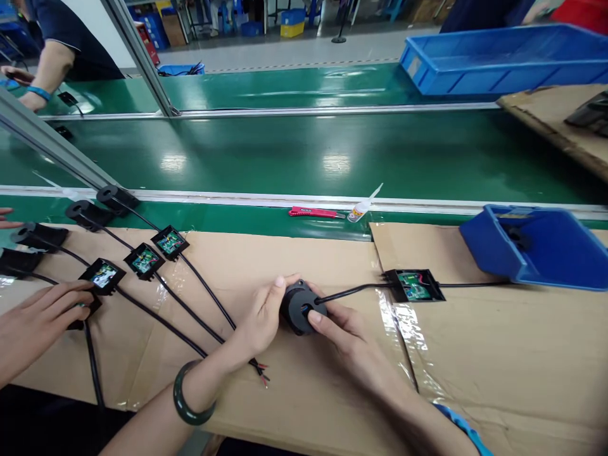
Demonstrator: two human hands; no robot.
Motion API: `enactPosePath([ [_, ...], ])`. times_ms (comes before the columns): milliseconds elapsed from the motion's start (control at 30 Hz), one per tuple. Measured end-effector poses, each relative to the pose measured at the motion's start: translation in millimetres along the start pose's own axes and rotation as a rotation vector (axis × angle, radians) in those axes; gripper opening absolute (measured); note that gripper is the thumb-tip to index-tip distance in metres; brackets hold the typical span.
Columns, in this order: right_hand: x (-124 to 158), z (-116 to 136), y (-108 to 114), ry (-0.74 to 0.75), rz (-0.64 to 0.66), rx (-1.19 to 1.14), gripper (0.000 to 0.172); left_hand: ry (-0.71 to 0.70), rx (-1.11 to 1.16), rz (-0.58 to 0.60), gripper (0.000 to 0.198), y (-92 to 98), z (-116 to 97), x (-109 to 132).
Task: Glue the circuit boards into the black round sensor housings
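Both hands grip a black cylindrical housing (299,307) above the cardboard, its round end with a central hole facing up towards me. My left hand (266,316), with a dark green bangle on the wrist, is closed around its left side. On the other side, my right hand (349,332) presses its thumb on the round end, its fingers behind. A black cable (351,292) runs from the housing to a small open black box (414,285) with a green circuit board inside, lying to the right. What sits behind the housing is hidden.
At left, a co-worker's hand (52,320) touches one of several similar cabled boxes (144,260). A pink utility knife (316,212) and a small glue bottle (363,206) lie near the green conveyor belt (266,152). A blue bin (551,253) stands at right.
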State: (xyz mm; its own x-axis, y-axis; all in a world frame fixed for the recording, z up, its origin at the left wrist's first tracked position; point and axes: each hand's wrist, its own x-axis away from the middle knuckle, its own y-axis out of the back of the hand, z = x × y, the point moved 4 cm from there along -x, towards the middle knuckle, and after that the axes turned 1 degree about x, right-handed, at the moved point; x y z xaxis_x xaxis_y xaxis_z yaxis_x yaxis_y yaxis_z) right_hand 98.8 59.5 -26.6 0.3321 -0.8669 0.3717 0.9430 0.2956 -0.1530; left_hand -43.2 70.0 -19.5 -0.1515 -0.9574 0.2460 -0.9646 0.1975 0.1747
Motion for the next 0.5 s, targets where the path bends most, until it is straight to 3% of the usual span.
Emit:
enactPosePath([
  [233,1.8,2.6,-0.7,0.014,0.010,-0.003,0.055,-0.055,0.050,0.055,0.047,2.3,-5.1,6.0],
  [367,2.3,2.4,0.5,0.027,0.021,0.030,0.058,-0.094,0.022,0.099,0.060,-0.3,-1.3,9.7],
  [500,2.7,-0.1,1.0,0.026,0.025,-0.005,0.059,-0.085,-0.004,0.122,0.061,-1.8,-1.2,12.6],
])
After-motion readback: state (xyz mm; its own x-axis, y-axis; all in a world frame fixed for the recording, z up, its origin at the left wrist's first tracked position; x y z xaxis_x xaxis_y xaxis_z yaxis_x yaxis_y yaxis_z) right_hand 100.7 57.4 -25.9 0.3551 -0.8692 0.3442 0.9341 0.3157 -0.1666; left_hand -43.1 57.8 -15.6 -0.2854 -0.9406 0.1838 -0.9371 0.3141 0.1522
